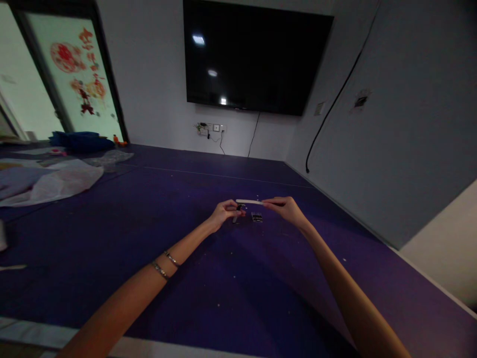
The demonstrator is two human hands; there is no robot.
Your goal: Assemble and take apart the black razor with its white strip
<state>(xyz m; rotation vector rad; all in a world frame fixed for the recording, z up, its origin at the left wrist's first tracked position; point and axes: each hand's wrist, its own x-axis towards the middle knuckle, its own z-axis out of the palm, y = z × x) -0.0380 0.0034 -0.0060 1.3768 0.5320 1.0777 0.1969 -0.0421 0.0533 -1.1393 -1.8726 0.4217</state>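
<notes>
My left hand (222, 215) is closed in a pinch on a small dark piece (239, 207), whose kind is too small to make out. A grey strip (235, 219) shows just below those fingers. In my right hand (286, 208), thumb and fingers grip one end of a thin, flat white stick (249, 202). The stick points left, and its far end lies at the dark piece; whether they touch, I cannot tell. Between and below the hands, a small black-and-clear item (257, 217) lies on the purple surface (208, 278).
Clear plastic sheeting (70, 179) lies at the left, with dark blue cloth (80, 141) and a small orange item (118, 141) behind. A pale stick (13, 267) rests near the left edge. Tiny white bits dot the surface. A black cable (335, 99) hangs along the right wall.
</notes>
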